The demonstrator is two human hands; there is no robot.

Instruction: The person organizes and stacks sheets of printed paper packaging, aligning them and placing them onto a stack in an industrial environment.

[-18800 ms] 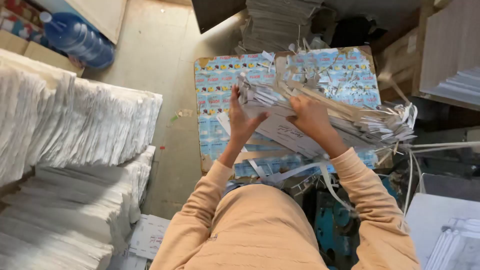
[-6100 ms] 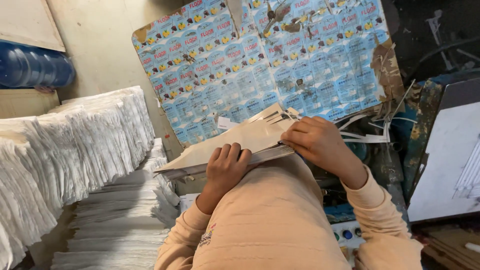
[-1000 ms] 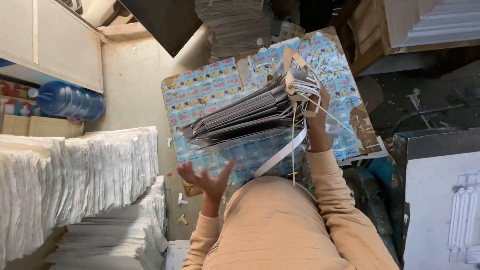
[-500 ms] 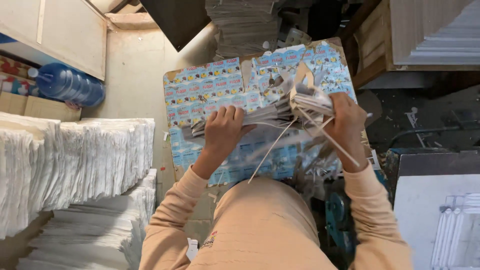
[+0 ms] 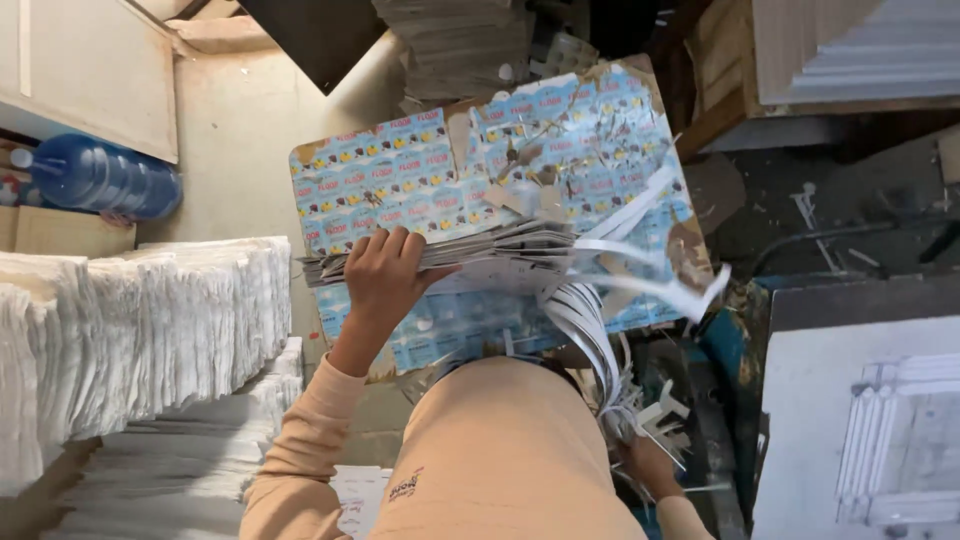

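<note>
Here the left hand [image 5: 385, 275] grips a flat card stack [image 5: 450, 262], paper strips [image 5: 600, 330] trailing.

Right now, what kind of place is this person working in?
Probably a paper or printing workshop. Tall white paper stacks fill the left side, the left hand grips a thick sheaf of die-cut sheets over a printed blue work board, and the right hand pulls away white trim strips.

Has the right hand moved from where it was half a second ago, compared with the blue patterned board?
Yes. The right hand has come off the paper stack over the blue patterned board and dropped below the board's near edge, pulling white paper strips.
</note>
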